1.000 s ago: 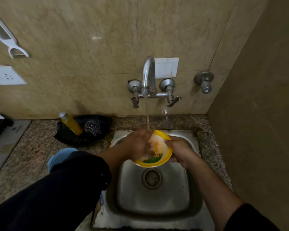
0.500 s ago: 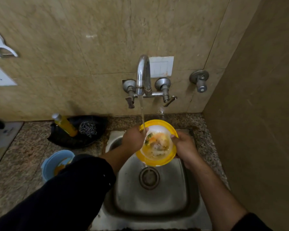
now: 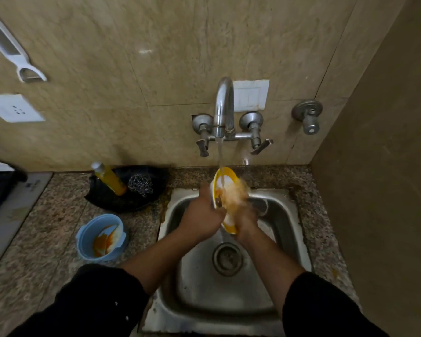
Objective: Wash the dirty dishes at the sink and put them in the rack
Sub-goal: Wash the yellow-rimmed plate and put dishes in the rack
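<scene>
I gripped one round yellow plastic bowl (image 3: 225,183) in my left hand (image 3: 201,218), my blurred right hand (image 3: 244,215) pressed inside, one blue stained bowl (image 3: 100,237) waiting at the counter's left edge.

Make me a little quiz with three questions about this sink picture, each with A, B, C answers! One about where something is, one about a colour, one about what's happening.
1. Where is the blue bowl?
A. On the counter, left of the sink
B. Inside the sink
C. Hanging on the wall

2. What colour is the rim of the bowl being washed?
A. Green
B. Yellow
C. Red

3. Is the tap running?
A. No, it is off
B. Yes, water falls onto the bowl
C. The tap is hidden

Answers:
1. A, it stands on the speckled counter beside the sink.
2. B, its edge shows yellow between the left hand and right hand.
3. B, a stream drops from the spout into the bowl.
</scene>
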